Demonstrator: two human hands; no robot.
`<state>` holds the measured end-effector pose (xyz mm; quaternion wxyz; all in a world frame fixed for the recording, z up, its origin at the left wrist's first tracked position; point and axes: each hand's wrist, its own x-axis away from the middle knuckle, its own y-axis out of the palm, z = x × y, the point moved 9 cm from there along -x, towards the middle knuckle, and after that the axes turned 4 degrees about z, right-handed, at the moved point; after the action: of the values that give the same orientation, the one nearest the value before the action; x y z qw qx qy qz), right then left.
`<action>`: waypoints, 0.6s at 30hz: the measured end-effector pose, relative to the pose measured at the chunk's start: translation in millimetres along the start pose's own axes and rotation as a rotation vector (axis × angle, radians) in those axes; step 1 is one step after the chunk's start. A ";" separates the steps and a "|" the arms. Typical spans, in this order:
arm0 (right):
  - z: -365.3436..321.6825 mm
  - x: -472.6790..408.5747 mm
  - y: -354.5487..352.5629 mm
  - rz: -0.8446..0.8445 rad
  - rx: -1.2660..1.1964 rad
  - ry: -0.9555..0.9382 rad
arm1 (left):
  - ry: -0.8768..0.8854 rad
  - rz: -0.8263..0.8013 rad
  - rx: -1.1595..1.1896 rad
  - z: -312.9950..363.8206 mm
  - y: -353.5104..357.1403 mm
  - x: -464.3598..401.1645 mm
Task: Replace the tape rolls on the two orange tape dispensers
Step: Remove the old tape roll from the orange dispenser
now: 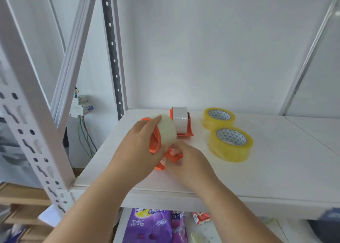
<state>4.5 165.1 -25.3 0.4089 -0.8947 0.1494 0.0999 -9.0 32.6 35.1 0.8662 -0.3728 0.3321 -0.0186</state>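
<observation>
Head view has both hands working on the near orange tape dispenser (157, 150), which sits toward the front left of the white shelf (266, 169). The left hand (137, 145) is wrapped around its pale, nearly clear tape roll (165, 130), thumb up on top of the roll, so that grip is closed on the roll and the orange hub behind it. The right hand (185, 161) is down at the dispenser's lower front end, fingers curled around the orange base; the grip looks closed on the dispenser, though the fingertips themselves are mostly hidden.

Just behind, further back on the shelf, the second orange dispenser (182, 122) stands upright with a whitish roll loaded on it, nobody touching it. To its right are two yellowish tape rolls (230, 143) lying flat, one behind the other and touching or nearly so, well clear of both hands.

Lower shelf below has some purple packets (147, 226) and a small red-and-white box (201, 218). White slotted rack upright (31, 132) on the left.
</observation>
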 end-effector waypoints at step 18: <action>17.3 16.6 -19.4 0.138 -0.038 -0.126 | 0.141 0.067 -0.163 3.5 12.4 -1.0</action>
<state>25.8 187.2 -27.9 0.3923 -0.8819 0.1830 0.1867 -10.4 44.0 29.2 0.8076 -0.4286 0.4049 0.0113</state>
